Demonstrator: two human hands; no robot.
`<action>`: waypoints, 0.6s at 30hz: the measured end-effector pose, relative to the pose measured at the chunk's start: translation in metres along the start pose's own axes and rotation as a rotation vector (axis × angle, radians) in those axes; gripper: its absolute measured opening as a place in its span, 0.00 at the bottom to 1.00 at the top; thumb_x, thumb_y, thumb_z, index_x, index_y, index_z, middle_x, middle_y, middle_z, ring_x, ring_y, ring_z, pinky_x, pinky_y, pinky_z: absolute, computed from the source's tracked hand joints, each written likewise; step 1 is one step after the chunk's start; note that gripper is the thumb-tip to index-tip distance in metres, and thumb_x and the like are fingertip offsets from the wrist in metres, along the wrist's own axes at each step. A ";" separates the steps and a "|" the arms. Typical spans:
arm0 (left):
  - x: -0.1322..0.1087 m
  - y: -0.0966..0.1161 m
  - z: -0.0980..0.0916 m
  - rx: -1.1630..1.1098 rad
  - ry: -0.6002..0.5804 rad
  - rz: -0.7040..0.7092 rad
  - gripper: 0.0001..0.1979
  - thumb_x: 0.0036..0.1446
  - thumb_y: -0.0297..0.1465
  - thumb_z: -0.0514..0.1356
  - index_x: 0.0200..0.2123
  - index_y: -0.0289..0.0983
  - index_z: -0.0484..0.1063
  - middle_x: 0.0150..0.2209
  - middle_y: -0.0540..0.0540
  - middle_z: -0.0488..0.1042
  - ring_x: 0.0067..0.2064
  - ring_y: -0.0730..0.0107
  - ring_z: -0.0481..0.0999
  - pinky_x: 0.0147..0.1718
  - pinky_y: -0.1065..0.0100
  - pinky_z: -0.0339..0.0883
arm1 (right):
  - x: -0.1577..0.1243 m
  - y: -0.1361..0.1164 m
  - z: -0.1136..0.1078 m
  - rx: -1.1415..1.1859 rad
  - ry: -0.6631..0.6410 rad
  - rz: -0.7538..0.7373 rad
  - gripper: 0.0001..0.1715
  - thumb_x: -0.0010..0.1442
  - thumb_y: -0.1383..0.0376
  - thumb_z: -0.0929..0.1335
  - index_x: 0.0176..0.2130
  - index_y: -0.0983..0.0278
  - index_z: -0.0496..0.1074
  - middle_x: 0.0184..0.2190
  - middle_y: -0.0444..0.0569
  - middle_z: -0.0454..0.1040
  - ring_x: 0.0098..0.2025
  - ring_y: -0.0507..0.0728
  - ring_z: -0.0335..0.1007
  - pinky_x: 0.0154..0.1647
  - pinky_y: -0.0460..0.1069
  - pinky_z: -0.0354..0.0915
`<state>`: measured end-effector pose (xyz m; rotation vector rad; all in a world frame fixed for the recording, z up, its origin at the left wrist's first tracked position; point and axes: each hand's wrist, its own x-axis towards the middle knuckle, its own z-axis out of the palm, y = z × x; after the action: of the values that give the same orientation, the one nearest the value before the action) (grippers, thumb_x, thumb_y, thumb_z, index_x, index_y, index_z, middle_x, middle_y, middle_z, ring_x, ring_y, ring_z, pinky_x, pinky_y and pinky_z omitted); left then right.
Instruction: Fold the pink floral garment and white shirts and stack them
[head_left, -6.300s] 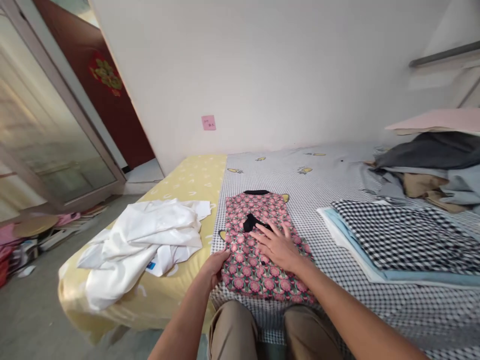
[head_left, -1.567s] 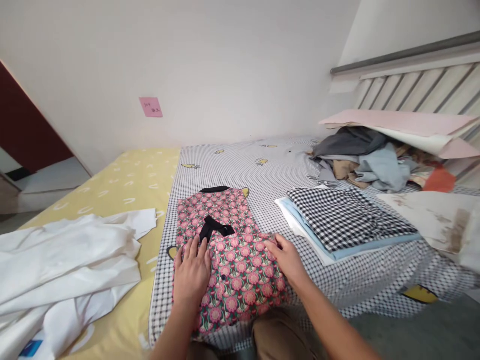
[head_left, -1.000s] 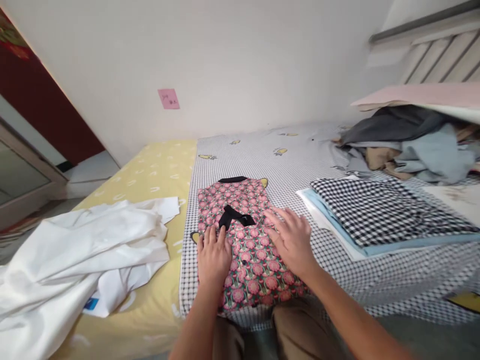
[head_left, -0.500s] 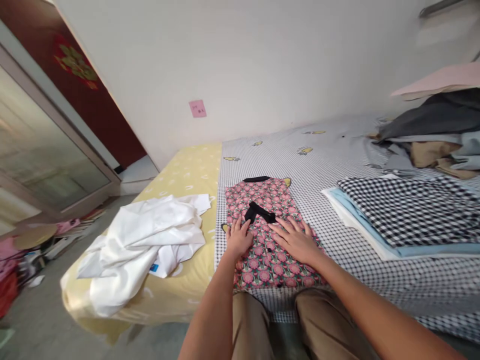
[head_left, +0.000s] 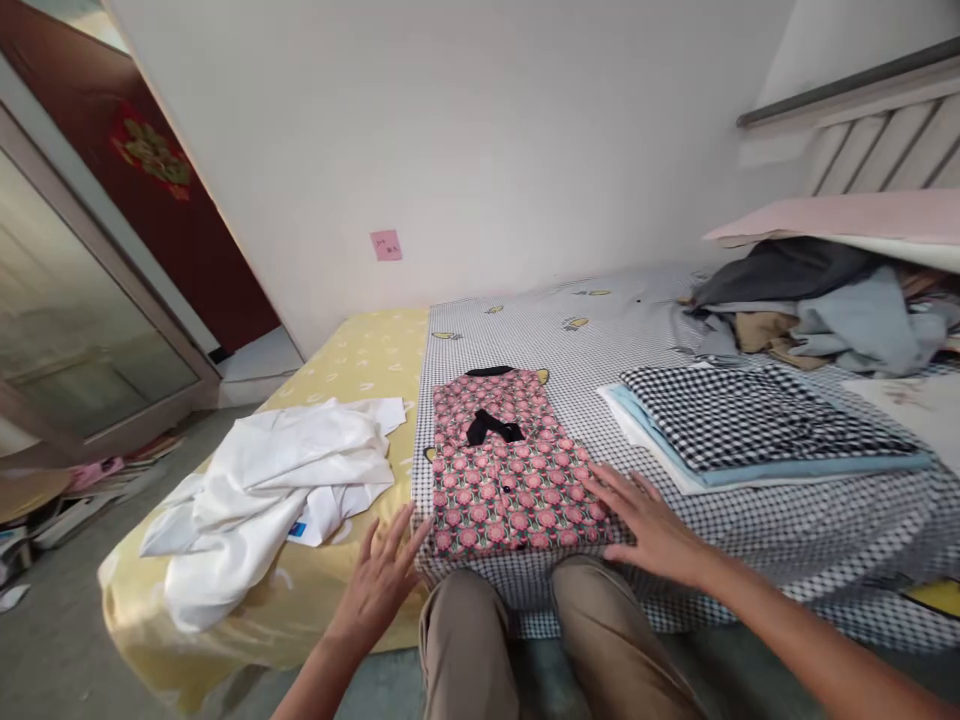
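— Grip state?
— Both released, fingers spread. Right hand (head_left: pixel 651 525) touches the near-right corner of the dress (head_left: pixel 502 470); left hand (head_left: pixel 379 580) hovers just beside.
— Dress?
— Folded on bed (head_left: pixel 750 520), long axis running away, right hand nearer.

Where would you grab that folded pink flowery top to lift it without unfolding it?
Probably by its two long side edges, one hand from each side, fingers slid underneath. The pink flowery top lies flat as a folded rectangle, so support on both sides should keep the folds. The left hand and right hand are open beside its near corners.
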<state>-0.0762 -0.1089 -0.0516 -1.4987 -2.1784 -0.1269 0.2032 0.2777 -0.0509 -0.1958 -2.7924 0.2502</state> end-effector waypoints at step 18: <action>0.045 0.026 0.022 -0.190 -0.283 -0.095 0.45 0.53 0.21 0.62 0.70 0.56 0.52 0.72 0.46 0.56 0.73 0.52 0.55 0.69 0.42 0.47 | 0.018 0.012 0.032 0.104 -0.049 0.010 0.40 0.56 0.60 0.70 0.66 0.43 0.64 0.68 0.44 0.64 0.70 0.68 0.55 0.68 0.71 0.47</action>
<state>-0.0722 -0.0530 -0.0563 -1.5968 -2.5253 -0.1657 0.1768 0.2876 -0.0777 -0.1816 -2.8179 0.4065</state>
